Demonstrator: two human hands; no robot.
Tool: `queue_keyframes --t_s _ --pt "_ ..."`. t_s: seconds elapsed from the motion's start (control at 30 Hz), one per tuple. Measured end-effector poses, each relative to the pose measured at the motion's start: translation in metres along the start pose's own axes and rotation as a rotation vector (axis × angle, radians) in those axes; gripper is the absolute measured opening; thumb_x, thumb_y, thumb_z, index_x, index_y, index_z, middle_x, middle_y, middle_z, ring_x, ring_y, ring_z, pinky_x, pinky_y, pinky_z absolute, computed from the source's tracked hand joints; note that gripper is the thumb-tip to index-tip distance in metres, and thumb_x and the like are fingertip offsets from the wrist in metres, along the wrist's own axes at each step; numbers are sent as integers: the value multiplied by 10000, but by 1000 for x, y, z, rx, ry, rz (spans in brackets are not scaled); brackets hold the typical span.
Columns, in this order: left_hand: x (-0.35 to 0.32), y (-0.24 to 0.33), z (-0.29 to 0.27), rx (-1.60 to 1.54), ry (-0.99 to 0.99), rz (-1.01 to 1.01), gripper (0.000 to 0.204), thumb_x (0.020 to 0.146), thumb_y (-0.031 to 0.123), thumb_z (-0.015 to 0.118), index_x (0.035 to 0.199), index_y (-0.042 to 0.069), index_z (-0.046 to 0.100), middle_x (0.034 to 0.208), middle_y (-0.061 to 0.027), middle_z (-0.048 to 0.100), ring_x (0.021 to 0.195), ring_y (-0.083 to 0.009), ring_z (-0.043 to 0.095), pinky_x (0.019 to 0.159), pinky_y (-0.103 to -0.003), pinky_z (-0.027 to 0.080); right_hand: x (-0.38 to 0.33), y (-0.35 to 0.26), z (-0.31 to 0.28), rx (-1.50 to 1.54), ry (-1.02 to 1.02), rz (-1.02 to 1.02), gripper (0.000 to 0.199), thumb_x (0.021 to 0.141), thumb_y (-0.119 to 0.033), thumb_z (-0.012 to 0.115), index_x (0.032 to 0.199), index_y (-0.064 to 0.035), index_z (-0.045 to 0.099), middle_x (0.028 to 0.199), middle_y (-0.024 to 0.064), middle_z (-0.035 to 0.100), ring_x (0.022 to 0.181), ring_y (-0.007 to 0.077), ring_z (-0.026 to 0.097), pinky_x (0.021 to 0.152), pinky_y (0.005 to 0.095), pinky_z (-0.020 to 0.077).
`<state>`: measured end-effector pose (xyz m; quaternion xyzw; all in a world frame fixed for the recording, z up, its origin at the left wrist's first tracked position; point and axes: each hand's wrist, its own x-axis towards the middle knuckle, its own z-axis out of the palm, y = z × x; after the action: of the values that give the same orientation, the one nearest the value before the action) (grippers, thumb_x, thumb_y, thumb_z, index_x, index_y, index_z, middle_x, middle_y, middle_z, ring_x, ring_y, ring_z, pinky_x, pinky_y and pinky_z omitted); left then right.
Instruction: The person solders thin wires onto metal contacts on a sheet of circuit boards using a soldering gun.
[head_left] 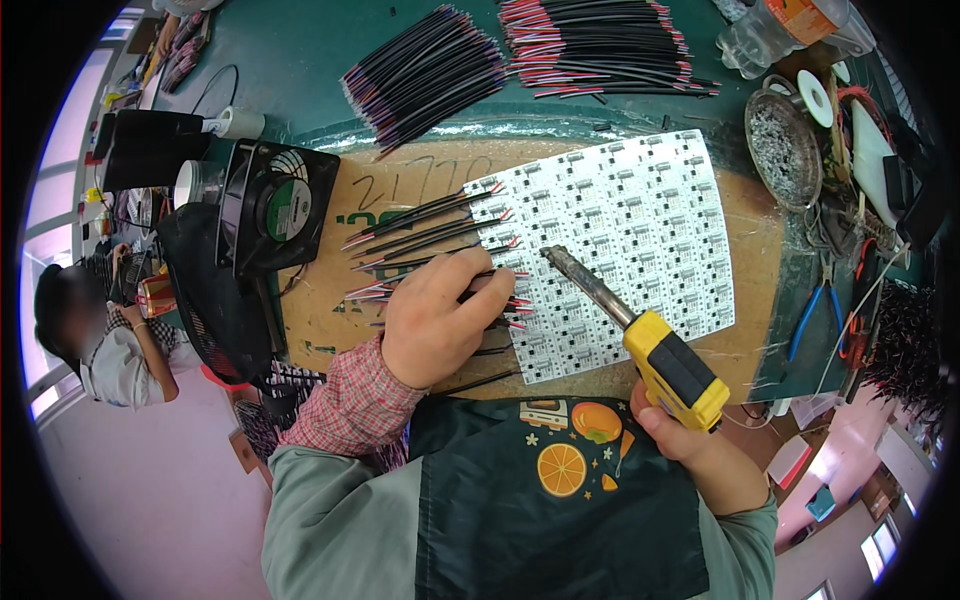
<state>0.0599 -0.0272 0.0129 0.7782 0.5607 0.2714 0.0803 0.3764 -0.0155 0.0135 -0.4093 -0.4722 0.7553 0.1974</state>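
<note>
A white panel of small circuit boards [620,250] lies on a brown cardboard sheet [750,300], with rows of dark components across it. Along its left edge lie several short black cables [420,235] with red and white wire ends. My left hand [435,318] bends over that edge, its fingers closed on one of these cables; the fingertips partly hide it. In my right hand [668,430] is a yellow and black soldering iron [675,372], gripped by its handle. Its dark, dirty tip hovers over or rests on the panel, right of my left fingers; contact cannot be told.
Two bundles of black cables [425,75] lie on the green tabletop [290,60]. A fan [285,205] stands left. At the right are a metal dish of solder scraps [785,145], a plastic bottle [775,35] and blue-handled pliers [818,310]. Another person [125,340] sits far left.
</note>
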Motion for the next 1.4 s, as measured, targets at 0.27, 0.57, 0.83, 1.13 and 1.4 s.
queue_keyframes --t_s 0.27,0.57,0.83,1.13,1.4 --pt "-2 1 2 34 -51 10 335 703 3 622 1036 41 638 949 -84 562 766 -237 564 647 -352 467 -2 4 -5 -178 -72 -9 217 777 -106 715 929 -24 583 789 65 585 658 186 571 614 304 452" --pt "-5 2 4 -1 -82 -24 502 581 -71 600 1073 16 650 975 -121 581 800 -291 588 682 -374 490 -3 4 -2 -199 -18 -8 279 767 -106 722 995 -13 591 801 70 602 668 197 600 622 314 471" --pt "-4 3 4 12 -80 -26 492 582 -63 601 1066 12 645 965 -119 581 804 -290 594 686 -372 498 -3 9 -7 -275 -57 -25 282 765 -125 726 991 -18 594 792 73 602 662 210 602 615 319 472" --pt "-4 0 3 62 -99 -9 330 718 49 625 1047 41 639 980 -71 576 790 -232 578 662 -329 493 -6 5 -6 -202 -75 8 197 764 -153 723 851 -44 584 760 88 577 641 239 579 593 328 456" --pt "0 -5 1 -66 -88 -45 371 662 -1 636 1027 65 654 961 -66 583 772 -245 571 667 -346 491 -8 1 -4 -204 -54 18 198 771 -156 717 861 -42 583 767 86 581 633 235 578 589 320 455"
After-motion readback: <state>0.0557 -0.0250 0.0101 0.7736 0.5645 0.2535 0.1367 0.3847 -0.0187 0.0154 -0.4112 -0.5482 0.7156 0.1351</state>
